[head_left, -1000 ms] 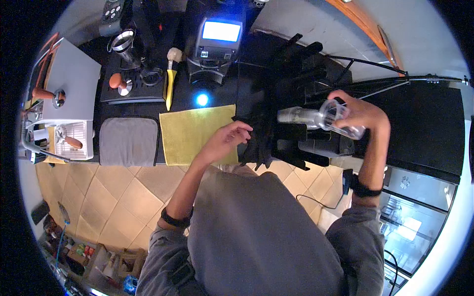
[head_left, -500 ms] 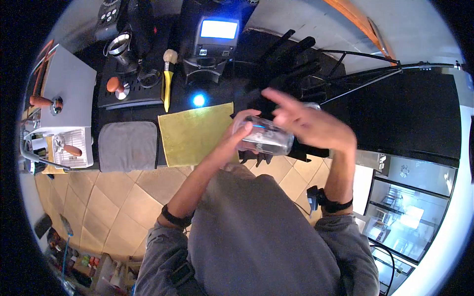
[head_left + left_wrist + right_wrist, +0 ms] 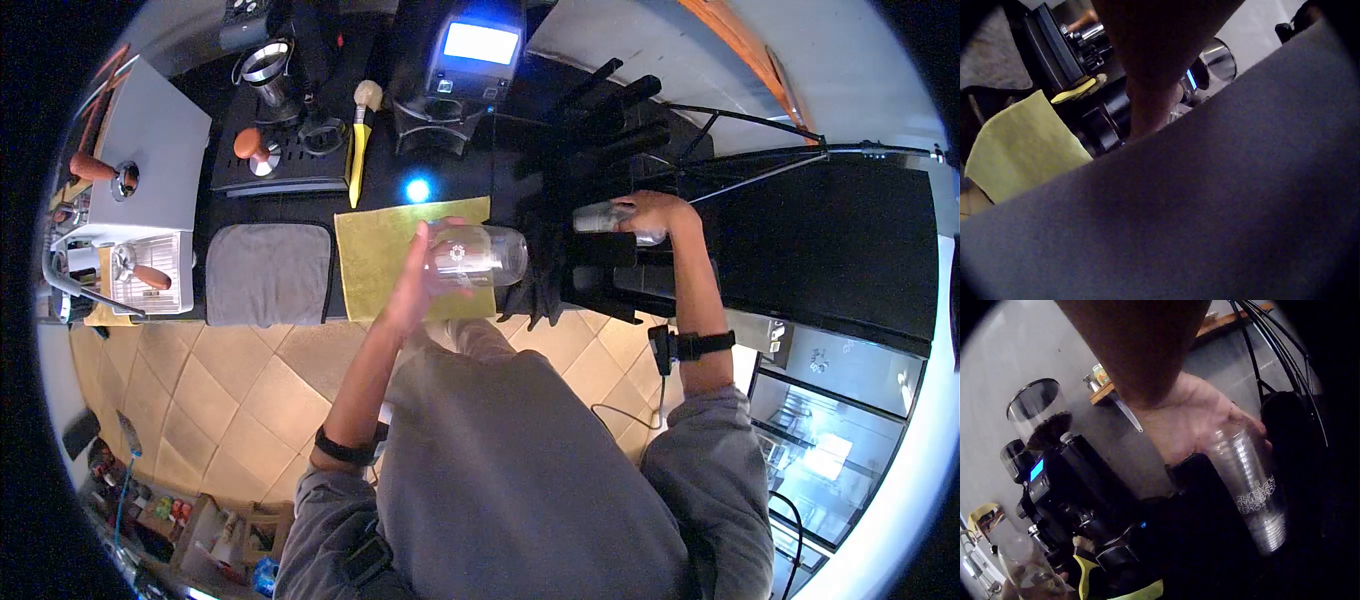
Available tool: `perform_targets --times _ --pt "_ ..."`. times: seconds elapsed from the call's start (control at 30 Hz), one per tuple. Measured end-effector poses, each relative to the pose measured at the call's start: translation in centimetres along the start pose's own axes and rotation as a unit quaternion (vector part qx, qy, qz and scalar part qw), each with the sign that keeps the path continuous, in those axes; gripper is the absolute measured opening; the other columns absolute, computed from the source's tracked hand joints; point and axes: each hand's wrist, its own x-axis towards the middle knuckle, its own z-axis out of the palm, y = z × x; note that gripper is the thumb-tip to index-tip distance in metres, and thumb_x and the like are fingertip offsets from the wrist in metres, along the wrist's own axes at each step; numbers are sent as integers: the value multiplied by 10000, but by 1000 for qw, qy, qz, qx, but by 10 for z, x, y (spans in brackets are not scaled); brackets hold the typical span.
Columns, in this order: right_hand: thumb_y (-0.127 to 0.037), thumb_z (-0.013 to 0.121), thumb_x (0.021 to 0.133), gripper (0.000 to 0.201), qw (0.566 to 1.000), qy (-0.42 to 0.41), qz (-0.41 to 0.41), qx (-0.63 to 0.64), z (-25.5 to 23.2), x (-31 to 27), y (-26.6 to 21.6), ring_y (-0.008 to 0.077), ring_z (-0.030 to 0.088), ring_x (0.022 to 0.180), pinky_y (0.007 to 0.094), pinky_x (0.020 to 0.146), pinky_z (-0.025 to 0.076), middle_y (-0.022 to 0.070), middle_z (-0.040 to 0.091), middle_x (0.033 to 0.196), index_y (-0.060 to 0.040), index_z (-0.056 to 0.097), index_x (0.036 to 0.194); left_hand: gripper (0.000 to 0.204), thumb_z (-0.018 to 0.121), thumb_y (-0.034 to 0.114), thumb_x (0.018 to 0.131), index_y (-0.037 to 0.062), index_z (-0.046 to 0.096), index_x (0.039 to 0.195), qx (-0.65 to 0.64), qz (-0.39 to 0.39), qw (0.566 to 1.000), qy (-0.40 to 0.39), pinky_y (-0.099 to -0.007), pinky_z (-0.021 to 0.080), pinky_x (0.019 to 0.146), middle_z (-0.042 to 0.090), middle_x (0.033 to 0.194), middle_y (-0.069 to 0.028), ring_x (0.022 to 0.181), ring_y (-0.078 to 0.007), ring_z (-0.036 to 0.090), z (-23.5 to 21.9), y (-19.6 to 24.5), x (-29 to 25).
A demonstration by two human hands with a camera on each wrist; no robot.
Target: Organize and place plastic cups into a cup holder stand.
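Observation:
My left hand (image 3: 408, 290) holds a clear plastic cup (image 3: 492, 258) with white print, lying on its side above the yellow cloth (image 3: 372, 265). Thumb and fingers wrap around the cup near one end. Over to the right, my right hand (image 3: 662, 213) grips the end of a stack of clear plastic cups (image 3: 597, 217) in the black rack (image 3: 605, 250). In the right wrist view the nested cups (image 3: 1252, 494) carry white lettering, and the palm covers their upper end. A sleeve (image 3: 1210, 206) blocks most of the left wrist view.
A coffee grinder (image 3: 470, 85) with a lit screen stands at the back. Left of it lie a yellow-handled brush (image 3: 362, 150) and a tamper (image 3: 257, 150). Farther left are a grey cloth (image 3: 268, 275) and an espresso machine (image 3: 155, 160).
One cup passed from my right hand to my left, which carried it leftward over the yellow cloth. My right hand swung toward the middle, then went back to the stack.

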Motion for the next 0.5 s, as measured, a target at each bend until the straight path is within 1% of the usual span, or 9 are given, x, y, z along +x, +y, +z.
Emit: perform_targets --times 0.07,0.1,0.17,0.27,0.3,0.37,0.4,0.47,0.5 --pt "-589 683 709 783 995 -94 16 -28 -11 4 -4 348 572 1229 407 1043 455 160 581 1364 -254 540 1401 764 292 722 952 120 433 1399 -6 1 1000 1 -400 538 799 600 1249 -165 1137 -278 600 -3 -3 0" --pt "-589 683 709 783 995 -95 15 -27 -13 4 -5 348 572 1229 407 1043 455 160 581 1364 -254 540 1401 764 292 722 952 120 433 1399 -6 0 1000 2 -400 538 799 600 1249 -165 1137 -278 600 -3 -1 -1" --pt "-553 678 610 848 995 -101 6 -13 -16 3 -8 333 651 1078 397 939 506 192 647 1240 -311 532 1410 787 279 737 946 121 421 1415 3 3 1000 0 -401 538 802 600 1241 -179 1153 -285 595 1 3 -4" --pt "-561 683 607 835 995 -90 24 -18 -12 9 -3 336 660 1047 391 888 532 198 655 1212 -289 558 1386 783 288 732 948 122 411 1423 1 8 1000 -2 -423 539 828 591 1240 -193 1162 -294 589 0 -2 -2" --pt "-561 683 607 835 996 -89 24 -19 -16 6 -6 336 660 1047 391 888 532 198 655 1212 -289 558 1386 783 288 732 948 122 411 1423 0 10 1000 -2 -423 539 828 591 1240 -193 1162 -294 589 0 -3 -1" --pt "-519 707 590 848 991 -120 52 -14 -25 -1 -11 329 669 1028 389 851 555 203 643 1224 -277 546 1387 763 303 713 957 126 385 1436 3 18 1000 -12 -448 532 868 574 1266 -197 1167 -302 585 2 -6 1" --pt "-519 707 590 848 991 -118 53 -15 -28 -8 -6 329 669 1028 389 851 555 203 643 1224 -277 546 1387 763 303 713 957 126 385 1436 3 20 1000 -13 -448 532 868 574 1266 -197 1167 -302 585 3 -7 2" --pt "-454 739 567 839 993 -86 26 76 -36 -27 7 313 672 1011 394 817 565 188 637 1237 -257 543 1358 740 327 683 969 117 393 1440 0 22 1000 5 -463 537 875 576 1285 -199 1155 -319 596 5 -10 6" --pt "-395 779 536 822 989 -86 47 111 -51 -49 -1 301 663 1007 420 867 536 150 663 1180 -234 547 1308 740 327 683 969 117 393 1440 0 23 1000 5 -463 537 875 576 1285 -199 1155 -319 596 5 -11 8"
